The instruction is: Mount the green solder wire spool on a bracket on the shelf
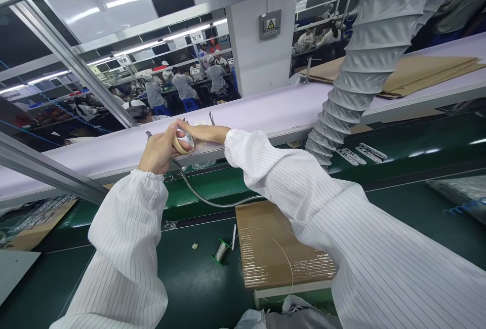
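Both my hands reach forward to the near edge of the raised white shelf (266,114). Between them is a roll of yellowish tape (178,146). My left hand (157,151) has its fingers wrapped round the roll's left side. My right hand (203,132) comes in from the right, its fingers bent over the top of the roll; its fingertips are partly hidden. A bendy metal tube (207,201) runs from just below my left hand down to the right. Striped white sleeves cover both forearms.
A grey ribbed duct (357,73) hangs at the right, near brown cardboard sheets (421,73). On the green bench (201,278) lie a wire spool (220,251) and a cardboard piece (277,248). Metal plates (360,154) rest on the green belt. Several people sit in the background.
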### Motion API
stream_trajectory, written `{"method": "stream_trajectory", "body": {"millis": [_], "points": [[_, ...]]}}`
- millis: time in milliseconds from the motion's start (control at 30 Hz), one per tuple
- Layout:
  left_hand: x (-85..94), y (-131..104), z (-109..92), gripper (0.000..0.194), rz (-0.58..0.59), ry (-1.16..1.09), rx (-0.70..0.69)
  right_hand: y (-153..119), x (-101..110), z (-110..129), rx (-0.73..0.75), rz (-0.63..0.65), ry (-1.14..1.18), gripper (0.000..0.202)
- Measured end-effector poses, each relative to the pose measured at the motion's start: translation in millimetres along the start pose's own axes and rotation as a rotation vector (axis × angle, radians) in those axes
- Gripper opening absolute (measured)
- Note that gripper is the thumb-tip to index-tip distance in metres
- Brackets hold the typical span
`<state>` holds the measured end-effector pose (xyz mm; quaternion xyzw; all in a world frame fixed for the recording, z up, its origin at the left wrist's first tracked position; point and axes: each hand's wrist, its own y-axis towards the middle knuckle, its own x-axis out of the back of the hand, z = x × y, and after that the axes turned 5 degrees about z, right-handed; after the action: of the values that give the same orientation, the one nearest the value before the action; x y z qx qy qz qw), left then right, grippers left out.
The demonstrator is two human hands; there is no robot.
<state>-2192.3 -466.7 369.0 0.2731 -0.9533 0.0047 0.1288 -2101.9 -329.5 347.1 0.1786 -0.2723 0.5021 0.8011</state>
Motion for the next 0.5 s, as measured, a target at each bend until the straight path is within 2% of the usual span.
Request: {"method": "stream_trajectory", "body": {"millis": [233,500], "points": [[-2.0,-10.5,-2.7,0.035,-0.01,0.031,0.025,-12.4,-0.4,2.0,-0.016,0.034,0.061,0.102],[0.4,-8.1,-3.0,0.038,0.047,0.043,0.055,-25.4,0.2,-2.0,0.023,0.028,0.061,0.099]]}}
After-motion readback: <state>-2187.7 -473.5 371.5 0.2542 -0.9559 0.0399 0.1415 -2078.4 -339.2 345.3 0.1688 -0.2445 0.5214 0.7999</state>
